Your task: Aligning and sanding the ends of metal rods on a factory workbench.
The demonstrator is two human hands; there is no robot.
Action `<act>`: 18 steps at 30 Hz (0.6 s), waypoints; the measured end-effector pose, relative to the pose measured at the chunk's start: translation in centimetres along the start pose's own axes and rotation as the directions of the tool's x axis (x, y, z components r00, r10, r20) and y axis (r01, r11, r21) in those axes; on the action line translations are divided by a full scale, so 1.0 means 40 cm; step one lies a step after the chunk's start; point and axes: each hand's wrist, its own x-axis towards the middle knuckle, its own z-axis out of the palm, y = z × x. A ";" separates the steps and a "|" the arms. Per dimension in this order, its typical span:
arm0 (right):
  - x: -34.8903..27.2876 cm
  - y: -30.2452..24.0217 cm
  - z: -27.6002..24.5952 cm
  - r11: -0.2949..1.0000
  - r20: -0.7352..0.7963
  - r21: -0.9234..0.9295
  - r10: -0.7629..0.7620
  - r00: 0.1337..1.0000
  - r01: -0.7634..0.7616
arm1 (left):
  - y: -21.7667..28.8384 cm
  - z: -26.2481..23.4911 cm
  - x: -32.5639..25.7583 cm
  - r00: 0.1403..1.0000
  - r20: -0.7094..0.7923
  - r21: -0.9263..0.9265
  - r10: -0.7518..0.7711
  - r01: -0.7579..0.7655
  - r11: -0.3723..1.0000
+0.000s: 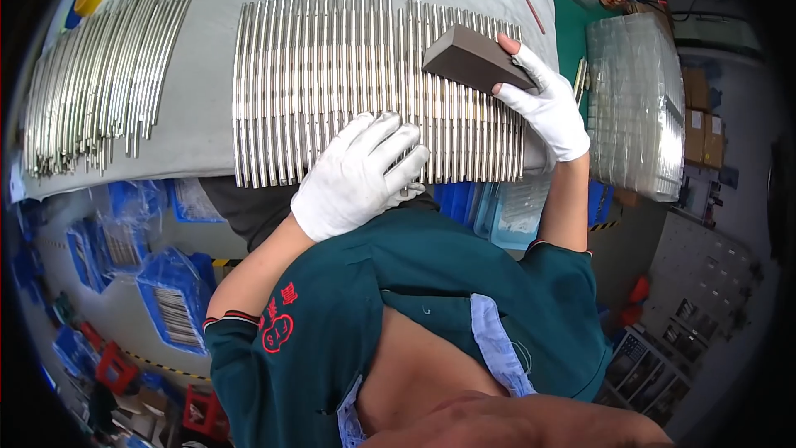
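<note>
Pinching a dark brown rectangular block (479,60) in the white-gloved right hand (549,112), over the right part of a row of slim silver metal rods (311,66).

Gripped at its right end between thumb and fingers, and angled across the rods' far half; cannot tell whether touching them. Laid palm down across the near ends, mid-row, with fingers slightly apart: the white-gloved left hand (352,178); cannot tell whether pinching any rod. Reaching to the near edge of the pale grey cloth-covered surface (199,91). Open at left, up to a looser silver rod group (108,75), and along the far side; bounded at right by stacked clear plastic trays (632,104).
</note>
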 end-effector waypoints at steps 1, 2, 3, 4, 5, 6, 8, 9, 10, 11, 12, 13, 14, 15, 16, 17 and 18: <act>-0.001 0.003 0.000 1.000 -0.008 0.009 -0.003 1.000 0.003 | 0.006 -0.007 0.002 1.000 0.009 -0.041 -0.010 0.010 0.999; -0.002 0.004 0.001 1.000 -0.009 0.010 -0.003 1.000 0.003 | 0.010 -0.012 0.004 1.000 0.018 -0.081 -0.022 0.024 0.996; -0.003 0.006 0.002 1.000 -0.018 -0.009 -0.018 1.000 0.018 | 0.010 -0.012 0.002 1.000 0.018 -0.080 -0.021 0.023 0.997; -0.003 0.006 0.002 0.999 -0.027 -0.029 -0.034 0.999 0.033 | 0.009 -0.011 -0.001 1.000 0.028 -0.081 -0.010 0.012 0.997; -0.004 0.004 0.003 0.999 -0.027 -0.029 -0.034 0.999 0.034 | 0.008 -0.011 -0.003 0.999 0.037 -0.081 0.001 0.002 0.997; -0.004 0.001 0.003 0.999 -0.028 -0.042 -0.035 0.999 0.034 | 0.008 -0.010 -0.003 0.999 0.037 -0.081 0.001 0.002 0.997; -0.004 -0.001 0.002 0.998 -0.029 -0.056 -0.037 0.999 0.035 | 0.007 -0.007 -0.004 0.999 0.037 -0.105 0.016 -0.012 0.994; -0.004 -0.002 0.002 0.998 -0.019 -0.061 -0.034 0.999 0.033 | 0.006 -0.007 -0.003 0.999 0.036 -0.105 0.016 -0.012 0.994; -0.004 -0.003 0.002 0.997 -0.009 -0.065 -0.032 0.999 0.032 | 0.005 -0.006 -0.002 0.999 0.036 -0.109 0.017 -0.013 0.994; -0.003 -0.005 0.003 0.997 -0.010 -0.066 -0.032 0.999 0.031 | 0.004 -0.005 -0.001 0.999 0.037 -0.114 0.021 -0.016 0.993; 0.002 -0.010 0.006 0.996 0.022 -0.028 -0.088 0.996 0.089 | 0.004 -0.003 -0.002 0.999 0.037 -0.114 0.022 -0.018 0.993; 0.010 -0.017 0.012 0.989 0.051 0.012 -0.145 0.988 0.145 | 0.004 0.001 -0.003 0.999 0.015 -0.109 0.029 -0.027 0.994; 0.025 -0.027 0.027 0.966 0.077 -0.069 -0.242 0.967 0.248 | 0.004 0.004 -0.005 0.999 -0.006 -0.103 0.035 -0.035 0.994; 0.042 -0.044 0.047 0.927 0.111 -0.146 -0.332 0.937 0.346 | 0.006 0.004 -0.004 0.999 -0.006 -0.105 0.035 -0.035 0.994; 0.057 -0.069 0.067 0.869 0.135 -0.262 -0.399 0.907 0.420 | 0.008 0.003 -0.003 1.000 0.000 -0.115 0.023 -0.023 0.993; 0.070 -0.090 0.085 0.836 0.164 -0.292 -0.434 0.886 0.464 | 0.007 0.000 -0.003 1.000 0.005 -0.123 0.012 -0.011 0.992; 0.079 -0.100 0.094 0.801 0.194 -0.319 -0.468 0.862 0.507 | 0.009 0.000 -0.004 1.000 0.004 -0.123 0.011 -0.011 0.992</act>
